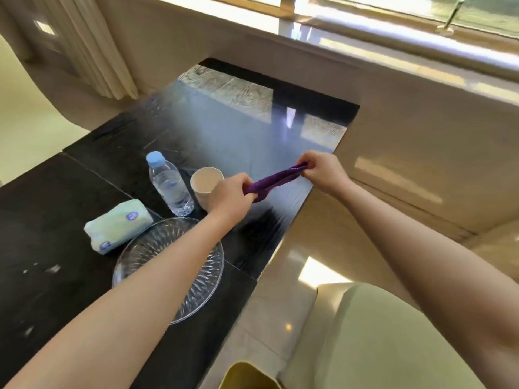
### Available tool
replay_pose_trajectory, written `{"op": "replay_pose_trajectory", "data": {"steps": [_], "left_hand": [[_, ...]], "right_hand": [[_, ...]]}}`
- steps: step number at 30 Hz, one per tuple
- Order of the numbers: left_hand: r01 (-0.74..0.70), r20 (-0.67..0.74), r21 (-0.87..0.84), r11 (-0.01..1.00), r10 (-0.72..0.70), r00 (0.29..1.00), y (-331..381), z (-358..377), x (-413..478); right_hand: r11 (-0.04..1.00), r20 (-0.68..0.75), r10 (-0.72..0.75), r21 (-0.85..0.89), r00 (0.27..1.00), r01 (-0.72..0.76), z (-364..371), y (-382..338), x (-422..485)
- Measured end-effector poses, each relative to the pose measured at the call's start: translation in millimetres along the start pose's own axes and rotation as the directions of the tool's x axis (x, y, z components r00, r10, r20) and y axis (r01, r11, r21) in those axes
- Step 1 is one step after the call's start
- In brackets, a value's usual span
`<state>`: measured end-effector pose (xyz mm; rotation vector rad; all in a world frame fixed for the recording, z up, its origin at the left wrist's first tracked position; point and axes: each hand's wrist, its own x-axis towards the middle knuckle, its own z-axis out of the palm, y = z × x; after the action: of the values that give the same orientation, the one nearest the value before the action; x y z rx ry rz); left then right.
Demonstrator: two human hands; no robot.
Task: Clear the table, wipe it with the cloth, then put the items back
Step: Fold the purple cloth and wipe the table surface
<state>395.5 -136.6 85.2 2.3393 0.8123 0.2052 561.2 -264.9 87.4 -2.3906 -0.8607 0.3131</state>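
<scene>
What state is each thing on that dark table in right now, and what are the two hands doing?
Water bottle: upright, capped.
Paper cup: upright, open.
Tissue pack: lying flat.
Glass plate: empty.
Purple cloth: stretched between hands.
Left hand: gripping cloth.
Right hand: gripping cloth.

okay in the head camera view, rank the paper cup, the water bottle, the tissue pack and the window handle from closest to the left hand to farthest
From the left hand, which grips one end of the purple cloth:
1. Paper cup, touching the hand's left side.
2. Water bottle, just past the cup, further left.
3. Tissue pack, lower left, beside the glass plate.
4. Window handle, far off at upper right.
</scene>
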Motion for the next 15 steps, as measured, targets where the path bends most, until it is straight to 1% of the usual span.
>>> {"op": "replay_pose_trajectory", "data": {"steps": [2,5,7,9,11,13,15], "left_hand": [[0.064,0.000,0.013,0.998,-0.064,0.998,-15.2,38.1,-11.5],[0.178,0.053,-0.035,0.983,-0.176,0.983,-37.6,87.0,-36.9],[0.225,0.090,-0.080,0.971,-0.218,0.972,-43.6,106.3,-50.2],[0.261,0.086,-0.123,0.957,-0.252,0.964,-43.8,113.9,-53.1],[0.299,0.065,-0.208,0.931,-0.292,0.954,-44.6,114.2,-46.0],[0.335,0.049,-0.279,0.900,-0.335,0.941,-49.5,111.8,-31.9],[0.381,0.027,-0.348,0.856,-0.398,0.917,-57.9,108.5,-15.9]], "right_hand": [[0.999,0.067,0.018,0.040,0.998,-0.021,31.1,32.1,2.5],[0.998,0.234,0.042,0.045,0.971,-0.053,66.0,72.6,-8.5],[0.997,0.344,0.030,0.051,0.939,-0.050,72.1,90.3,-13.6],[0.994,0.432,0.025,0.081,0.902,-0.067,69.1,99.8,-10.2],[0.985,0.443,0.027,0.141,0.896,-0.099,66.1,99.9,-1.2],[0.980,0.385,0.025,0.175,0.922,-0.099,70.9,93.2,11.0],[0.986,0.313,0.018,0.150,0.950,-0.068,84.4,83.0,23.7]]}}
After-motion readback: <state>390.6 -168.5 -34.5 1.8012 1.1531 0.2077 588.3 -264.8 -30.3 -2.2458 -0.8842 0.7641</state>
